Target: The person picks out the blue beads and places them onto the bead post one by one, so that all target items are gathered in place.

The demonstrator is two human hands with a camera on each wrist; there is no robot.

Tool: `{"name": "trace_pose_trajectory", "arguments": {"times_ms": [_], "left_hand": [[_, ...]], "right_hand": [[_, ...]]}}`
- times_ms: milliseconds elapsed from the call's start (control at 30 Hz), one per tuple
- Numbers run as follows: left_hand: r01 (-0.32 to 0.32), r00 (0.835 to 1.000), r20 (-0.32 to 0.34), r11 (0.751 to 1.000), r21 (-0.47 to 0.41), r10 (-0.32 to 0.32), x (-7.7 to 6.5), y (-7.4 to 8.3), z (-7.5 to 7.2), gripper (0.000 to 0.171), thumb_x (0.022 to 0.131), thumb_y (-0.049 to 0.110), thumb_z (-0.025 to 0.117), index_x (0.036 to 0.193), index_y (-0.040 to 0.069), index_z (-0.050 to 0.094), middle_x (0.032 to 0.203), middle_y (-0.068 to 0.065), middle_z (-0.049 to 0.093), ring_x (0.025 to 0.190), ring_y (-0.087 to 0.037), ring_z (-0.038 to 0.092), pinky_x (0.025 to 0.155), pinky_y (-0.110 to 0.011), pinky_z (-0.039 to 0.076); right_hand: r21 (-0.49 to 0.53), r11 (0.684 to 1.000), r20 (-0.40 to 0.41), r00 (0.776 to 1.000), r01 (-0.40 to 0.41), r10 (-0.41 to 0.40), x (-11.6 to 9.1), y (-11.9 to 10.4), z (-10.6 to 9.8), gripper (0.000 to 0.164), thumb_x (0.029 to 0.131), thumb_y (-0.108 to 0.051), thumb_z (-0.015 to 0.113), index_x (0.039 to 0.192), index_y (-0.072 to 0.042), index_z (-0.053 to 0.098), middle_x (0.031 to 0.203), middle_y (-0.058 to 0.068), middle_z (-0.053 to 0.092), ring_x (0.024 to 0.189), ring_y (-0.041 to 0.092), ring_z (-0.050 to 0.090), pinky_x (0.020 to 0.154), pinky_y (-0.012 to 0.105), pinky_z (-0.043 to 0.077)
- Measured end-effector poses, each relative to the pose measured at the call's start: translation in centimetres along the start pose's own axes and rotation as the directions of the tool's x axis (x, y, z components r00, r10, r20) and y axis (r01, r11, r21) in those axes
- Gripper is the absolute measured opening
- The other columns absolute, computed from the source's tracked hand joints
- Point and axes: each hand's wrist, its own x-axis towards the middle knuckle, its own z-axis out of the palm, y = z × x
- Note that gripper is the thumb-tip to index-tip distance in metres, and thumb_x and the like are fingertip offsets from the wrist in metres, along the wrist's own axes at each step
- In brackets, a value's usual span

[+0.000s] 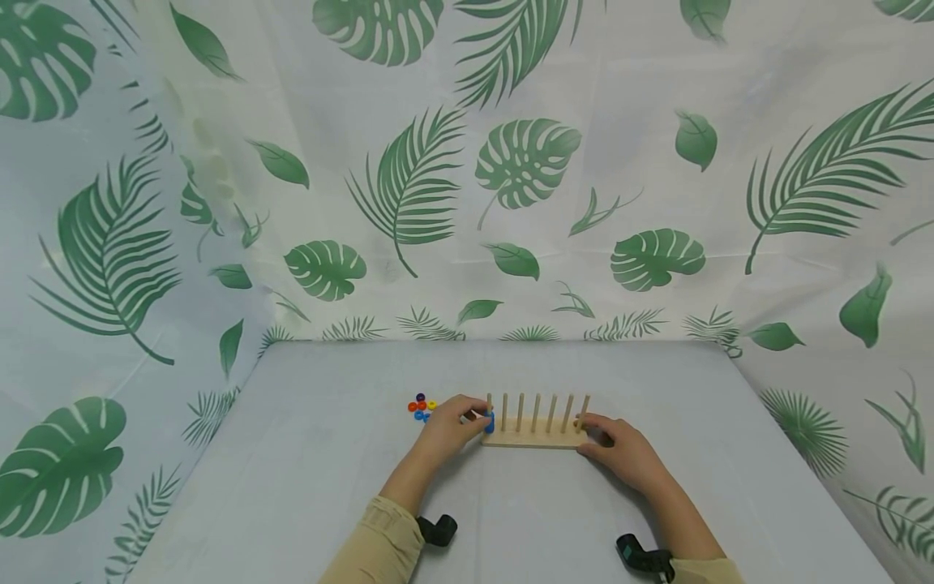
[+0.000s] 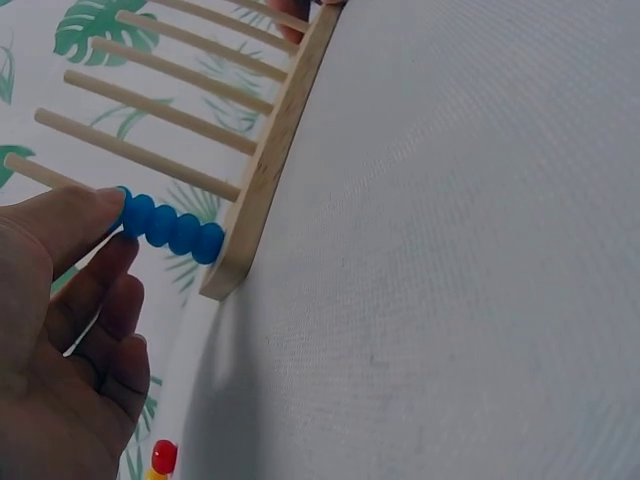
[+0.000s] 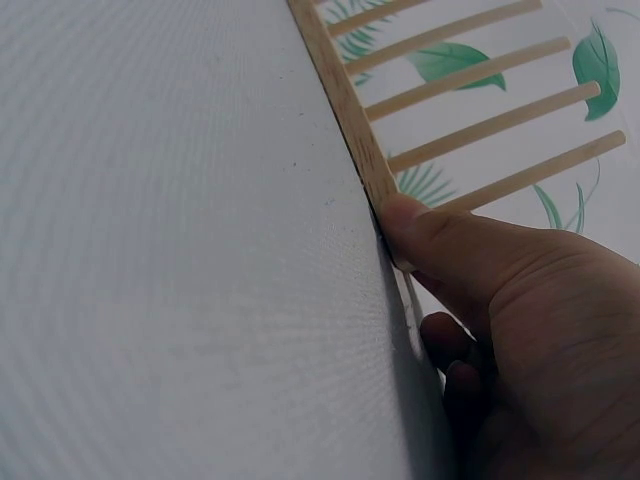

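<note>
A wooden peg board (image 1: 521, 442) with a row of several upright pegs stands on the table in the head view. Stacked on its leftmost peg are several blue beads (image 2: 182, 232), reaching down to the base. My left hand (image 1: 447, 426) pinches the topmost blue bead between thumb and fingers, with the peg's tip sticking out above. At the other end, my right hand (image 1: 623, 450) grips the base, its thumb (image 3: 410, 222) on the front edge by the last peg. The other pegs carry no beads.
Left of the board, partly behind my left hand, lies a small group of loose beads (image 1: 422, 405) in red, orange, blue, yellow and dark purple. The pale table (image 1: 350, 381) ends at a leaf-printed curtain (image 1: 438, 300) behind and on both sides.
</note>
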Motion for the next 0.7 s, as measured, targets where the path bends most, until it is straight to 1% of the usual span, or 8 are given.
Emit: {"name": "trace_pose_trajectory", "arguments": {"times_ms": [100, 200, 333, 533, 700], "left_hand": [[-0.002, 1.000, 0.006, 1.000, -0.005, 0.002, -0.1, 0.0, -0.2, 0.029, 0.095, 0.032, 0.067, 0.120, 0.019, 0.069, 0.117, 0.003, 0.068, 0.102, -0.015, 0.064, 0.080, -0.030, 0.053], [0.012, 1.000, 0.020, 1.000, -0.003, -0.012, -0.3, 0.0, -0.5, 0.030, 0.095, 0.033, 0.066, 0.123, 0.022, 0.068, 0.119, 0.004, 0.067, 0.104, -0.015, 0.063, 0.083, -0.032, 0.053], [0.028, 0.999, 0.029, 1.000, 0.000, -0.028, -0.6, -0.2, -1.1, 0.028, 0.096, 0.035, 0.064, 0.123, 0.026, 0.067, 0.119, 0.007, 0.066, 0.105, -0.013, 0.061, 0.085, -0.033, 0.052], [0.011, 1.000, -0.004, 1.000, 0.009, -0.011, -1.5, -0.6, -2.4, 0.026, 0.096, 0.033, 0.065, 0.120, 0.023, 0.069, 0.117, 0.006, 0.067, 0.103, -0.015, 0.061, 0.084, -0.034, 0.052], [0.010, 1.000, -0.015, 1.000, 0.016, -0.009, -2.5, -1.6, -3.4, 0.027, 0.096, 0.032, 0.065, 0.120, 0.021, 0.070, 0.117, 0.006, 0.067, 0.104, -0.014, 0.061, 0.086, -0.034, 0.052]], "right_hand": [[-0.005, 1.000, -0.003, 1.000, 0.004, -0.004, 0.0, 0.0, 0.1, 0.056, 0.085, -0.043, 0.075, 0.133, -0.019, 0.061, 0.130, 0.017, 0.062, 0.120, 0.037, 0.057, 0.098, 0.059, 0.045], [-0.009, 1.000, -0.002, 1.000, 0.005, -0.005, 0.0, 0.0, 0.1, 0.056, 0.085, -0.044, 0.075, 0.134, -0.020, 0.061, 0.129, 0.016, 0.063, 0.119, 0.037, 0.058, 0.097, 0.058, 0.046], [-0.008, 1.000, 0.000, 1.000, 0.001, -0.001, 0.1, 0.0, 0.1, 0.057, 0.084, -0.044, 0.075, 0.134, -0.020, 0.061, 0.128, 0.016, 0.063, 0.116, 0.035, 0.058, 0.096, 0.057, 0.047], [-0.014, 1.000, 0.005, 1.000, -0.004, 0.004, 0.1, 0.0, 0.0, 0.057, 0.084, -0.045, 0.075, 0.133, -0.021, 0.062, 0.122, 0.012, 0.065, 0.110, 0.029, 0.060, 0.093, 0.055, 0.048], [-0.018, 1.000, 0.007, 1.000, -0.006, 0.006, 0.1, 0.1, 0.0, 0.058, 0.084, -0.046, 0.075, 0.134, -0.020, 0.061, 0.126, 0.015, 0.064, 0.114, 0.034, 0.059, 0.095, 0.057, 0.047]]}}
